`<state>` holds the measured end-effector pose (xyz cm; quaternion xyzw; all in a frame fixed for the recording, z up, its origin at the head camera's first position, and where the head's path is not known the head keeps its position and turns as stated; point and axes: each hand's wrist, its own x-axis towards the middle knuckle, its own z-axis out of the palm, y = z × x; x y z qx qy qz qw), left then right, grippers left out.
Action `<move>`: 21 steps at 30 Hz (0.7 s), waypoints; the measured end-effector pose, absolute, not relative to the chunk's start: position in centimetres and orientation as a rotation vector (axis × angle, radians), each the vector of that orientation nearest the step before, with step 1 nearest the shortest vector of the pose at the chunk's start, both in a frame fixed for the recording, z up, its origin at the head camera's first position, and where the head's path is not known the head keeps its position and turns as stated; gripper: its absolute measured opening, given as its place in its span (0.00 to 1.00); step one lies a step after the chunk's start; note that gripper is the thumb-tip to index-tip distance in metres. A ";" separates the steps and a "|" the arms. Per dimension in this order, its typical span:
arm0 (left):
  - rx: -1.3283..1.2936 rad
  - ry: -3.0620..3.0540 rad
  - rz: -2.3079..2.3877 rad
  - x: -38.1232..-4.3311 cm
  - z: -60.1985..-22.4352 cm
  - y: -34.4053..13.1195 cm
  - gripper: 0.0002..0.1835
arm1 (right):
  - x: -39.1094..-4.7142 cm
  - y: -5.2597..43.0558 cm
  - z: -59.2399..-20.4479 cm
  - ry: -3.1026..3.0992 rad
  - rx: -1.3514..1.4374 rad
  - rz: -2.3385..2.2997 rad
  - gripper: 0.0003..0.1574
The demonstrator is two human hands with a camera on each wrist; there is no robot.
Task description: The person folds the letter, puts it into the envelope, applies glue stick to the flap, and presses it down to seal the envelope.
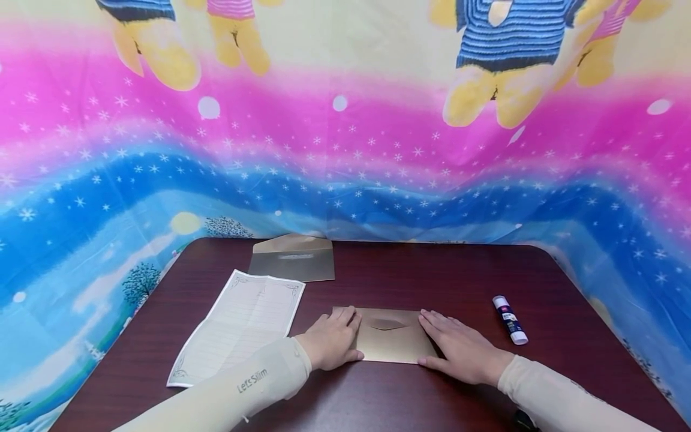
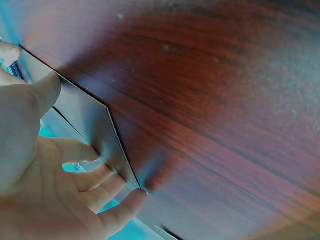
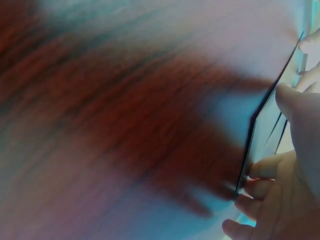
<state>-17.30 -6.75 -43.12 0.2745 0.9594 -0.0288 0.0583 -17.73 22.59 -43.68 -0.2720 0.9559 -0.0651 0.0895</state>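
A gold envelope [image 1: 395, 347] lies flat on the dark wood table, its pointed flap folded over. My left hand [image 1: 330, 342] rests on the envelope's left end, with the thumb at the near edge and the fingers toward the far corner. On the opposite end rests my right hand [image 1: 463, 349], its fingers stretched along that side. In the left wrist view the thumb and fingertips [image 2: 131, 202] touch the envelope's edges [image 2: 85, 102]. Similar contact of the right hand [image 3: 285, 185] shows in the right wrist view. Neither hand grips anything visibly.
A lined sheet of paper [image 1: 243, 327] with ornate corners lies left of the hands. Behind it is a second gold envelope [image 1: 291, 267] with its flap raised. A glue stick [image 1: 509, 320] lies to the right. A printed cloth [image 1: 345, 150] hangs behind the table [image 1: 432, 273].
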 end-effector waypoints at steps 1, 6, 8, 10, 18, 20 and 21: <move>0.834 2.908 -0.086 -17.3 -43.2 -6.8 0.43 | -17.7 22.7 -43.7 2.843 -0.810 -0.192 0.55; 0.846 2.913 -0.086 -17.2 -43.3 -6.8 0.43 | -17.9 22.7 -43.6 2.847 -0.803 -0.192 0.54; 0.850 2.917 -0.086 -17.3 -43.3 -6.9 0.43 | -18.0 22.5 -43.5 2.861 -0.811 -0.196 0.53; 0.855 2.918 -0.084 -17.3 -43.2 -6.9 0.43 | -18.1 22.4 -43.3 2.881 -0.827 -0.195 0.52; 0.868 2.923 -0.075 -17.2 -43.0 -7.0 0.43 | -18.1 22.0 -43.3 2.928 -0.841 -0.195 0.49; 0.867 2.924 -0.061 -17.2 -43.0 -7.0 0.44 | -18.1 21.9 -43.4 2.934 -0.829 -0.203 0.49; 0.870 2.923 -0.061 -17.1 -43.0 -7.0 0.44 | -18.0 21.8 -43.4 2.936 -0.818 -0.206 0.49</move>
